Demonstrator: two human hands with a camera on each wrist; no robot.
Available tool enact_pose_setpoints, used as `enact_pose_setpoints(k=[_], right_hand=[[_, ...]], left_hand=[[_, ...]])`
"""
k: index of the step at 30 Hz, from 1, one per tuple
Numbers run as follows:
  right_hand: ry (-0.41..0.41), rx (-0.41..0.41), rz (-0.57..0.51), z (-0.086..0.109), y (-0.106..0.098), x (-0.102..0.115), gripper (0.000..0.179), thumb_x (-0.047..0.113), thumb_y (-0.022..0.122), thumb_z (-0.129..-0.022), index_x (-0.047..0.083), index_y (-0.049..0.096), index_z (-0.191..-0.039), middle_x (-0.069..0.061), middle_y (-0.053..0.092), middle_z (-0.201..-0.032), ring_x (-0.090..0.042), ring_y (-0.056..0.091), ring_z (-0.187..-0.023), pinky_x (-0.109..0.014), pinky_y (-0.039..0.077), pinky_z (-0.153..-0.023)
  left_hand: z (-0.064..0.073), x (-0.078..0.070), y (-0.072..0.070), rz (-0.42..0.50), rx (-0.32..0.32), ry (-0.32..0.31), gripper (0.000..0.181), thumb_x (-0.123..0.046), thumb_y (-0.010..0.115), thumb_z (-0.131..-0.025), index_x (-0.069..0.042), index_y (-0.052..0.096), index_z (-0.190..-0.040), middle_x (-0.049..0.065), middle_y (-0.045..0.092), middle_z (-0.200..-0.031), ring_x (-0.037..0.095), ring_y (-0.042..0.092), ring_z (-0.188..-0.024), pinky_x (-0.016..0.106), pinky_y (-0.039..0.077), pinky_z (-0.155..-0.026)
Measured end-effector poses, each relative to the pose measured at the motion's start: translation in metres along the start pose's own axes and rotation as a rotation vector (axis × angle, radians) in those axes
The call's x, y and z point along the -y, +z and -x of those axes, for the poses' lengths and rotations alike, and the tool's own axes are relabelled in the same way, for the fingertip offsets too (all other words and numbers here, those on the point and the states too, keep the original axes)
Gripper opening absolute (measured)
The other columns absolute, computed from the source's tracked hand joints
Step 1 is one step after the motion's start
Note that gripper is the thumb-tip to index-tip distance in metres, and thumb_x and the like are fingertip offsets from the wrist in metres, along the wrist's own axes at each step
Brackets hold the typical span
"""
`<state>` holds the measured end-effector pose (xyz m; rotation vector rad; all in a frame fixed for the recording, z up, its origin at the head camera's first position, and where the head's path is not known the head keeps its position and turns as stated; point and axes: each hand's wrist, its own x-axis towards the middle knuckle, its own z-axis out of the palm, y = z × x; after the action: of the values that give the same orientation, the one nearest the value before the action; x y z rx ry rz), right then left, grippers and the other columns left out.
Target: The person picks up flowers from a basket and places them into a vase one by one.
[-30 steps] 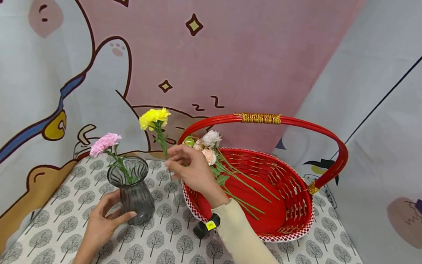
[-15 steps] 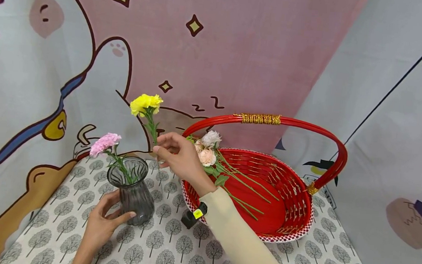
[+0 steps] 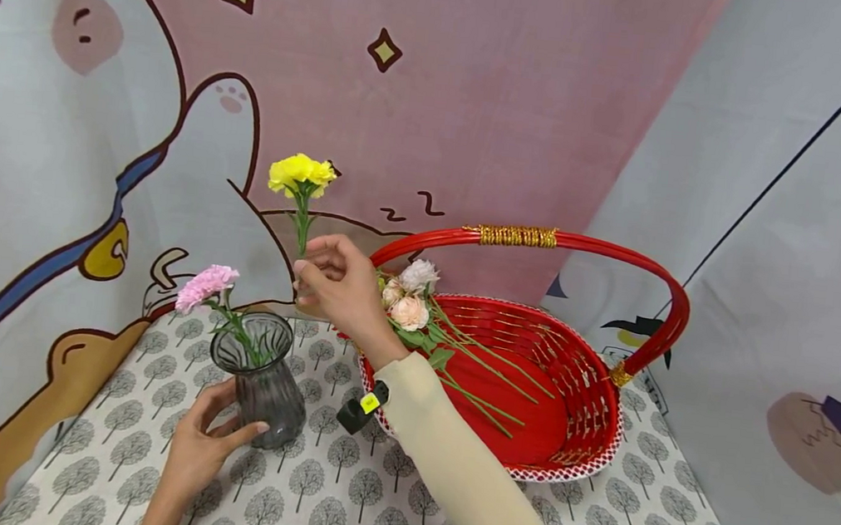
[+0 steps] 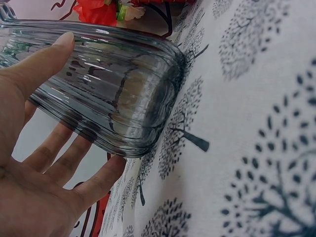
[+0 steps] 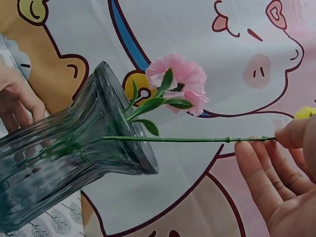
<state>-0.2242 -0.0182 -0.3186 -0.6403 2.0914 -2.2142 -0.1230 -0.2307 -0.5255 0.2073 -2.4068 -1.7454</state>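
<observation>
A grey ribbed glass vase [image 3: 271,404] stands on the cloth, and my left hand [image 3: 203,448] grips its lower body with the thumb on the near side. A pink carnation [image 3: 206,287] leans out to the left from its mouth. Above and behind the vase, my right hand [image 3: 348,294] pinches a yellow carnation [image 3: 302,175] by its stem, bloom up. The right wrist view has the bare stem [image 5: 187,139] pointing down from finger and thumb, its end overlapping the vase rim [image 5: 129,118]. Only a bit of the yellow bloom [image 5: 305,112] shows there.
A red woven basket [image 3: 561,462] with a tall arched handle [image 3: 616,253] stands to the right. Peach and white flowers [image 3: 410,312] lie over its left side, long stems inside. Tree-patterned cloth [image 3: 328,500] covers the table; a printed curtain [image 3: 493,119] hangs behind.
My right hand has moved left and up with the yellow carnation, which now stands more upright, its bloom higher. My left hand and the vase have stayed in place.
</observation>
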Motion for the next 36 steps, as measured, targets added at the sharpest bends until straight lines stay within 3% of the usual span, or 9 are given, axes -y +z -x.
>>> enact_pose_setpoints(k=[7, 12, 20, 26, 33, 36], right_hand=[[-0.044, -0.031, -0.014, -0.006, 0.008, 0.002, 0.023, 0.014, 0.07, -0.1, 0.016, 0.06, -0.12, -0.019, 0.071, -0.112, -0.021, 0.072, -0.084, -0.037, 0.069, -0.075], [-0.083, -0.042, -0.003, -0.009, 0.01, 0.002, 0.022, 0.013, 0.068, -0.1, 0.013, 0.059, -0.121, -0.019, 0.07, -0.11, -0.017, 0.071, -0.081, -0.035, 0.069, -0.074], [-0.065, -0.011, 0.048, -0.007, 0.013, -0.011, 0.023, 0.014, 0.069, -0.1, 0.013, 0.059, -0.121, -0.017, 0.071, -0.11, -0.038, 0.073, -0.092, -0.041, 0.069, -0.077], [-0.022, -0.004, 0.068, -0.006, 0.016, -0.024, 0.022, 0.014, 0.07, -0.099, 0.015, 0.061, -0.119, -0.01, 0.072, -0.107, -0.031, 0.072, -0.092, -0.035, 0.069, -0.077], [-0.05, 0.006, 0.155, -0.003, 0.019, -0.037, 0.019, 0.013, 0.069, -0.1, 0.014, 0.061, -0.117, -0.01, 0.073, -0.105, -0.035, 0.072, -0.093, -0.026, 0.067, -0.075], [-0.059, 0.004, 0.216, -0.001, 0.02, -0.042, 0.018, 0.015, 0.069, -0.1, 0.016, 0.062, -0.117, -0.008, 0.075, -0.104, -0.029, 0.073, -0.09, -0.025, 0.066, -0.073]], left_hand=[[0.0, 0.002, -0.001, 0.015, 0.002, 0.016, 0.081, -0.025, 0.092, -0.078, -0.024, 0.051, -0.148, 0.002, 0.05, -0.151, -0.008, 0.05, -0.122, 0.012, 0.056, -0.099], [0.0, 0.002, -0.001, 0.021, -0.003, 0.015, 0.082, -0.023, 0.093, -0.077, -0.023, 0.051, -0.147, 0.002, 0.051, -0.15, -0.007, 0.051, -0.121, 0.012, 0.056, -0.098], [0.001, 0.001, -0.001, 0.021, 0.001, 0.028, 0.081, -0.021, 0.092, -0.078, -0.023, 0.051, -0.148, -0.001, 0.05, -0.15, -0.008, 0.05, -0.121, 0.012, 0.056, -0.098], [0.001, 0.002, -0.001, 0.013, 0.005, 0.035, 0.082, -0.021, 0.091, -0.078, -0.023, 0.05, -0.149, 0.0, 0.049, -0.151, -0.009, 0.05, -0.121, 0.013, 0.056, -0.099], [0.0, 0.003, -0.001, 0.003, -0.002, 0.048, 0.081, -0.021, 0.091, -0.078, -0.023, 0.051, -0.148, 0.001, 0.05, -0.151, -0.008, 0.05, -0.121, 0.014, 0.056, -0.098], [0.0, 0.002, -0.001, -0.001, -0.001, 0.051, 0.081, -0.022, 0.091, -0.078, -0.024, 0.051, -0.148, 0.001, 0.049, -0.151, -0.008, 0.05, -0.122, 0.014, 0.057, -0.099]])
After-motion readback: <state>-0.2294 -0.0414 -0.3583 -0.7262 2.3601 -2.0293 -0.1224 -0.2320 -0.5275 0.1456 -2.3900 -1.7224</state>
